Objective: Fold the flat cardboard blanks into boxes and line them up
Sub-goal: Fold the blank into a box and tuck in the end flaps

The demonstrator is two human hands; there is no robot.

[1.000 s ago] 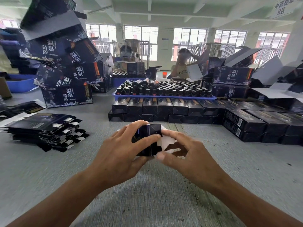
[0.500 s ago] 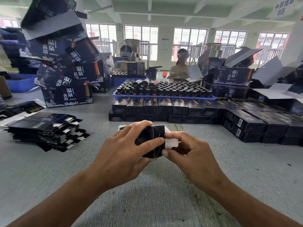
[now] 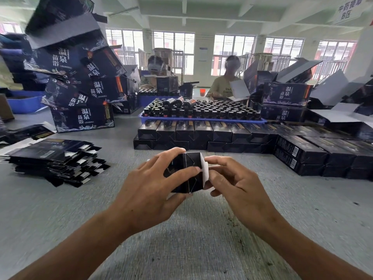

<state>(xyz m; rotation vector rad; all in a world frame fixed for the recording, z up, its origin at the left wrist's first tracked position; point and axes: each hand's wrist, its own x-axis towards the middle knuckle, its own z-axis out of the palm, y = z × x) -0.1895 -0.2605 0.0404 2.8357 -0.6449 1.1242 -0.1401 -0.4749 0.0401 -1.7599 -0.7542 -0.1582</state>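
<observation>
A grey table [image 3: 60, 215] fills the view, and everything here is placed from the small black box [image 3: 187, 172] held above its middle. Far left of and beyond that box, a leaning heap of large dark cartons [image 3: 80, 91] carries white characters reading 温泉苗浴. High to the right of it hangs a white sign [image 3: 347, 9] reading 中药提取 B区. Straight beyond the box, finished black boxes [image 3: 201, 134] stand in two stacked rows, running on to the right, with a blue tray of dark-capped bottles [image 3: 201, 113] behind them. To the box's left lies a stack of flat blanks [image 3: 54, 158], black with white flaps. The left hand [image 3: 153, 184] grips the box, thumb across its near face and fingers curled over the top. The right hand [image 3: 232, 182] pinches the white end flap [image 3: 205, 170] at the box's right edge.
</observation>
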